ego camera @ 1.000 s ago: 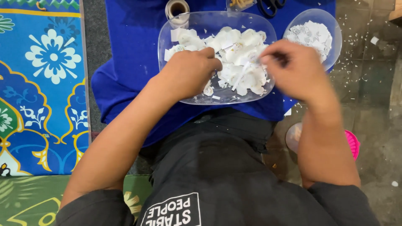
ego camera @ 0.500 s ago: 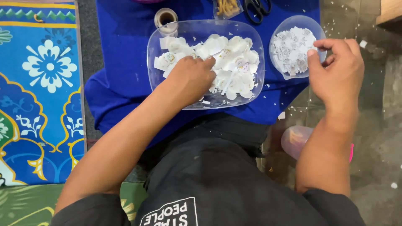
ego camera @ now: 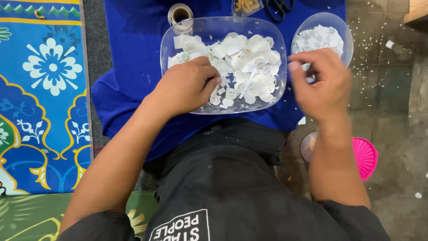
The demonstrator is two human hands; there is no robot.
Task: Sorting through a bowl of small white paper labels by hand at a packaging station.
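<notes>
Left hand (ego camera: 189, 87) curls closed among many paper scraps (ego camera: 240, 58) left in the tray (ego camera: 167, 42); right hand (ego camera: 321, 82), fingers pinched, grip unclear, hovers near the part-filled bowl (ego camera: 345, 38).

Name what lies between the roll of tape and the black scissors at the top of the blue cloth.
In the head view, a small clear container of yellowish pieces sits between the roll of tape and the scissors, all on the blue cloth.
</notes>
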